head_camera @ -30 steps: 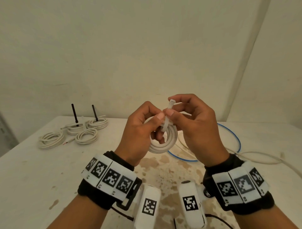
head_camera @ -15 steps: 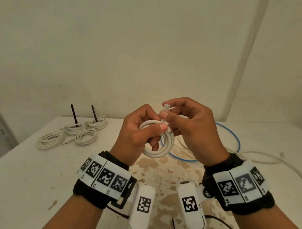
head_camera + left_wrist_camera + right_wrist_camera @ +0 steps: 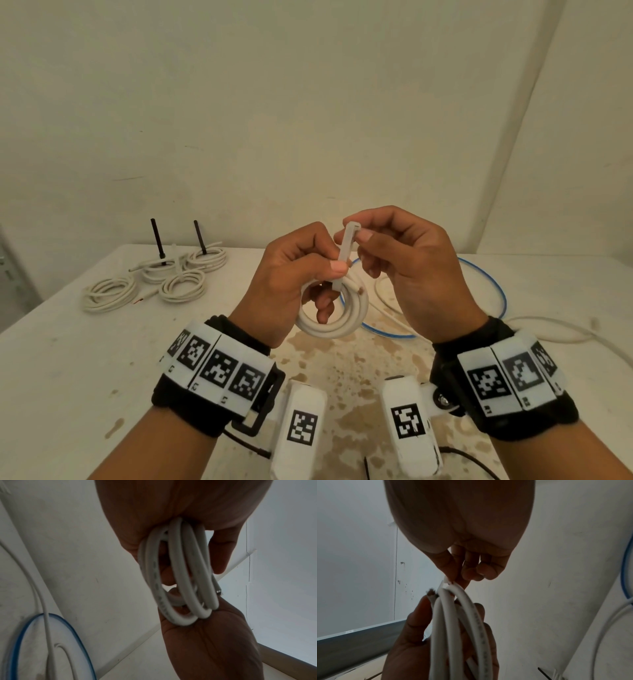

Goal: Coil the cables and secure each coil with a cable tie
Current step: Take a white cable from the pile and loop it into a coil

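My left hand (image 3: 301, 274) grips a small white cable coil (image 3: 346, 325) held upright above the table, thumb pressed on its top and fingers through the loop. A white cable tie (image 3: 346, 250) wraps the coil's top and its tail stands up. My right hand (image 3: 387, 240) pinches the tail's upper end between thumb and forefinger. The left wrist view shows the coil (image 3: 181, 574) edge-on between palm and fingers. In the right wrist view the tie (image 3: 444, 583) meets the coil (image 3: 464, 628) beside a bare cable end (image 3: 431, 593).
Several tied white coils (image 3: 147, 284) lie at the table's far left, two with black tie tails (image 3: 157, 240) standing up. A loose blue cable (image 3: 493, 291) and a loose white cable (image 3: 561, 329) loop over the stained table (image 3: 51, 359) behind and right of my hands.
The coil has dropped slightly and tilted in my left hand. My right hand has drawn the tie's tail upward, so more of it stands above the coil.
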